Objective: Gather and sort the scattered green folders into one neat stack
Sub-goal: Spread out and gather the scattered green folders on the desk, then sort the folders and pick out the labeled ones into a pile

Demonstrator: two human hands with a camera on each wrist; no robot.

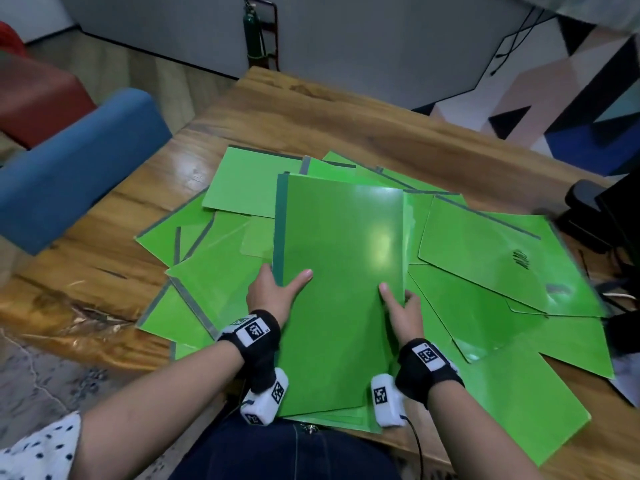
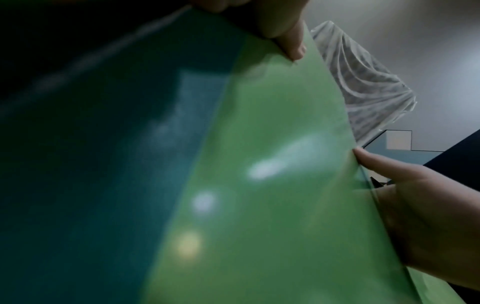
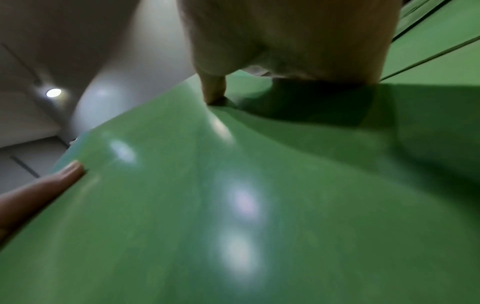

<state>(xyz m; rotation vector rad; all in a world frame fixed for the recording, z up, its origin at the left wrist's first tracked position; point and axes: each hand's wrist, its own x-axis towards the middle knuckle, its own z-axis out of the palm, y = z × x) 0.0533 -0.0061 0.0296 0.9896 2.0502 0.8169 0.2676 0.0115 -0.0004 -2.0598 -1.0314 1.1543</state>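
In the head view both hands hold one green folder with a dark green spine, raised and tilted over the pile. My left hand pinches its left spine edge, thumb on top. My right hand pinches the right edge the same way. More green edges show under the near end, so it may be a few folders together. Several other green folders lie fanned and overlapping on the wooden table. The left wrist view shows the held folder close up, and the right wrist view shows my right thumb pressing the cover.
A blue sofa arm and a red seat stand left of the table. Black equipment sits at the table's right edge. A green cylinder stands by the far wall. Bare wood shows at the table's far end and left side.
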